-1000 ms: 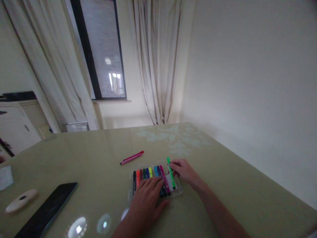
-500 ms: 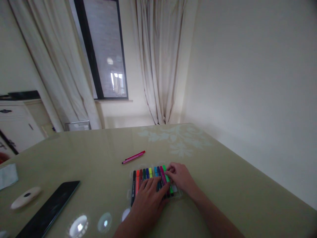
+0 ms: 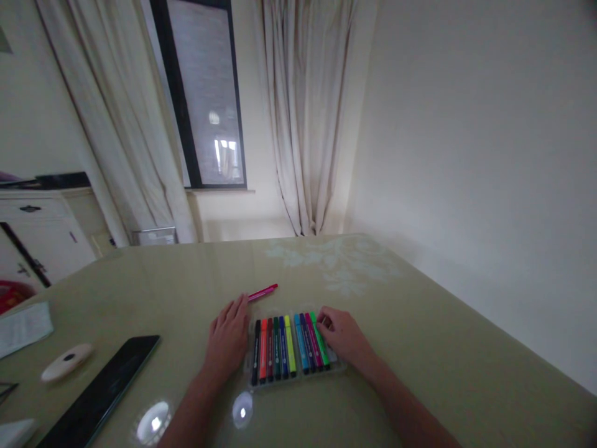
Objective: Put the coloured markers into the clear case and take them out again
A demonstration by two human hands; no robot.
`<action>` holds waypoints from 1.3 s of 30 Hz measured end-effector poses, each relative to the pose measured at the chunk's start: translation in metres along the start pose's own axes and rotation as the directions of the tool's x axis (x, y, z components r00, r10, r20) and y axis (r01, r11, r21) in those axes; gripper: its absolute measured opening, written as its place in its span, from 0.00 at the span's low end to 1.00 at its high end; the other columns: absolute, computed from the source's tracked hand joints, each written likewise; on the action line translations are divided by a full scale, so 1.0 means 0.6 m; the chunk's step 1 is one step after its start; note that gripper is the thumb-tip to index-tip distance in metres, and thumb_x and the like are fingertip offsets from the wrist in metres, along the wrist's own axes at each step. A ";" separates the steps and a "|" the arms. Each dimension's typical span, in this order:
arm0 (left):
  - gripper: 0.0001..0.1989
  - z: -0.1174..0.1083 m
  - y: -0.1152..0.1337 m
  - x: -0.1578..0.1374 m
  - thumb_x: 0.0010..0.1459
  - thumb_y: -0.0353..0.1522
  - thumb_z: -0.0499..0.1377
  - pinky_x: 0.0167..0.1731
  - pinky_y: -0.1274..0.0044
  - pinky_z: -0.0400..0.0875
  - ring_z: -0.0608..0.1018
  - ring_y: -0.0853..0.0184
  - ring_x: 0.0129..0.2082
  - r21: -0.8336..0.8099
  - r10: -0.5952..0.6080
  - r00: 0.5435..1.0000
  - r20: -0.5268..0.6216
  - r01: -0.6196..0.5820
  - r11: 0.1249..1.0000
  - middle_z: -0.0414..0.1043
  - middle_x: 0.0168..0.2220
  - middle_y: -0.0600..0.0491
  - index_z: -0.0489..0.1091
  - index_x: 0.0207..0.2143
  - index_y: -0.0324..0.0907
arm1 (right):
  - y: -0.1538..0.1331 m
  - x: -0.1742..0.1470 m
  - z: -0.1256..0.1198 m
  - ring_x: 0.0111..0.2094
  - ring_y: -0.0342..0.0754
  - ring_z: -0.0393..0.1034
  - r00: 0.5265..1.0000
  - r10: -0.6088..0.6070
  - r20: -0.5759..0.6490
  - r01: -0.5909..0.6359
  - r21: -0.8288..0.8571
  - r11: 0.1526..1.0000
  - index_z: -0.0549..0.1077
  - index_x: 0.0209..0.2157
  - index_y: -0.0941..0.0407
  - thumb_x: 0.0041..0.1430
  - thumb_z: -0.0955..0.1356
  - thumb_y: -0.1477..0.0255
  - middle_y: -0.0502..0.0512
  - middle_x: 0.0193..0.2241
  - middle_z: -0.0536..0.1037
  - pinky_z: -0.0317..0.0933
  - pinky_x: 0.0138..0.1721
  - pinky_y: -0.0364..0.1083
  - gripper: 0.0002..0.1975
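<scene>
A clear plastic case (image 3: 275, 384) lies on the table with a row of coloured markers in it, black at the left end and a bright green marker (image 3: 321, 342) toward the right. My right hand (image 3: 344, 339) is at the case's upper right, fingers curled in with the tips against the green marker's upper part. What it pinches, if anything, is hidden. My left hand (image 3: 227, 333) lies left of the case, fingers stretched forward. Its fingertips reach the near end of the pink and red pens (image 3: 263, 292) lying beyond the case.
A dark tablet (image 3: 100, 392) lies on the left, with a pale oval object (image 3: 68, 362) and a folded light cloth or paper (image 3: 25, 328) farther left. The greenish tabletop (image 3: 200, 267) mirrors lights. A wall (image 3: 466, 186) borders its right side; curtains (image 3: 310, 118) hang behind.
My left hand has lifted off the markers and moved left and forward to the loose pens, uncovering the row. My right hand stays by the green marker. The view has shifted slightly.
</scene>
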State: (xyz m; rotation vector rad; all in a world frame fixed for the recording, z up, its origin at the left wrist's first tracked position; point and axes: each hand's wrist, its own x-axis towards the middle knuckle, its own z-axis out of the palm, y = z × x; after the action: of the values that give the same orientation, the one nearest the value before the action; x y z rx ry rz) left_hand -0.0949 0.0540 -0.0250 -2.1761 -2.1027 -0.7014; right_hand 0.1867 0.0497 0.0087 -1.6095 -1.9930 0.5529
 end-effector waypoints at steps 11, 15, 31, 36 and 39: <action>0.13 -0.042 0.017 -0.003 0.68 0.35 0.49 0.43 0.68 0.70 0.78 0.58 0.41 -0.155 -0.111 0.990 -0.091 0.096 0.983 0.78 0.40 0.47 0.74 0.41 0.43 | 0.002 0.000 0.004 0.30 0.48 0.73 0.997 -0.054 -0.055 0.058 0.082 0.995 0.79 0.31 0.57 0.63 0.68 0.70 0.55 0.27 0.81 0.59 0.34 0.44 0.09; 0.12 -0.041 0.085 -0.030 0.66 0.42 0.55 0.38 0.72 0.72 0.78 0.61 0.37 -0.522 -0.020 0.986 -0.167 -0.072 0.850 0.78 0.37 0.51 0.73 0.41 0.45 | -0.017 -0.002 0.008 0.29 0.48 0.72 0.998 -0.065 0.001 0.057 0.461 0.886 0.79 0.35 0.56 0.64 0.67 0.54 0.54 0.29 0.80 0.61 0.29 0.44 0.20; 0.26 0.011 0.161 -0.091 0.66 0.41 0.59 0.62 0.55 0.66 0.69 0.54 0.65 -0.197 0.605 0.784 0.140 -0.576 0.793 0.66 0.67 0.53 0.63 0.65 0.54 | 0.067 0.026 -0.041 0.22 0.43 0.69 0.986 0.109 0.124 -0.162 0.617 0.770 0.80 0.36 0.58 0.52 0.73 0.61 0.51 0.23 0.78 0.62 0.25 0.42 0.15; 0.26 0.003 0.166 -0.092 0.64 0.38 0.62 0.61 0.60 0.66 0.72 0.56 0.62 -0.184 0.586 0.801 0.122 -0.562 0.806 0.71 0.63 0.53 0.64 0.63 0.52 | 0.059 0.013 -0.016 0.24 0.45 0.74 0.962 0.085 0.260 -0.215 0.526 0.823 0.81 0.38 0.57 0.56 0.71 0.64 0.53 0.25 0.81 0.65 0.26 0.42 0.13; 0.25 0.001 0.171 -0.094 0.65 0.35 0.62 0.60 0.60 0.67 0.74 0.58 0.58 -0.182 0.596 0.798 0.090 -0.576 0.797 0.73 0.60 0.54 0.64 0.63 0.56 | 0.048 0.009 -0.002 0.25 0.46 0.75 0.972 0.093 0.216 -0.184 0.455 0.872 0.82 0.38 0.57 0.56 0.71 0.66 0.54 0.24 0.81 0.65 0.26 0.42 0.11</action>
State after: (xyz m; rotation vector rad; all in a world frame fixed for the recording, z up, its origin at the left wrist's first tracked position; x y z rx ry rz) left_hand 0.0041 -0.0076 -0.0157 -2.8165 -1.2907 -0.6557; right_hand 0.2084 0.0613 -0.0071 -1.4337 -1.6904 1.1875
